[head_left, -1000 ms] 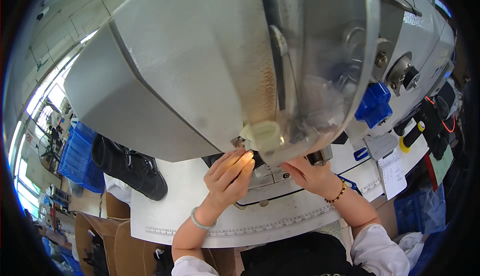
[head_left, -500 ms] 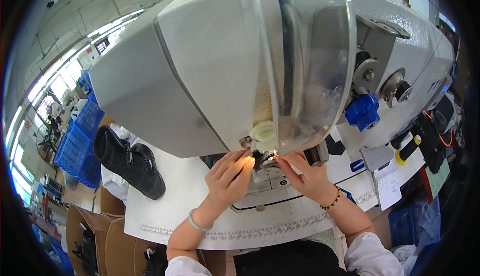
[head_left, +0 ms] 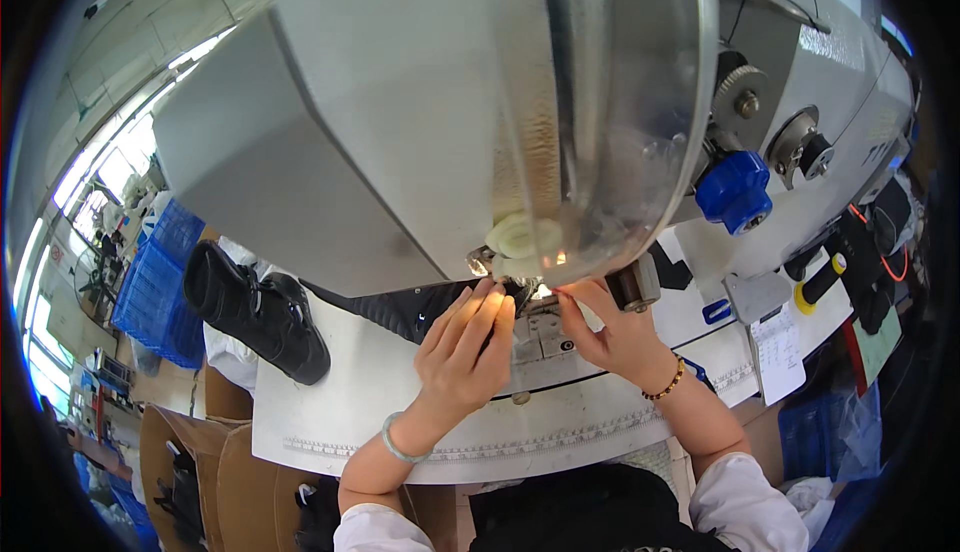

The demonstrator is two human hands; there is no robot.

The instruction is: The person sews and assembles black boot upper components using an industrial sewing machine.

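While the ribbed black piece point(head_left: 395, 313) lies at the left hand's point(head_left: 465, 347) 10 o'clock, left fingers bunched, right hand point(head_left: 617, 340) fingers narrow, what either grips I can't tell, I'd keep it flat, fingertips clear of the lit spot point(head_left: 542, 292) beneath the machine head point(head_left: 420, 132).

The head view looks from the person's head, through the left of two wide fisheye lenses, down and forward; the machine point(head_left: 400, 122) looms very near, filling the upper middle; the left hand point(head_left: 462, 352), right hand point(head_left: 618, 342) and surface point(head_left: 320, 407) show below it; forearms point(head_left: 705, 424) enter low; windows point(head_left: 122, 170) stand far back, leftward; straight edges bow.
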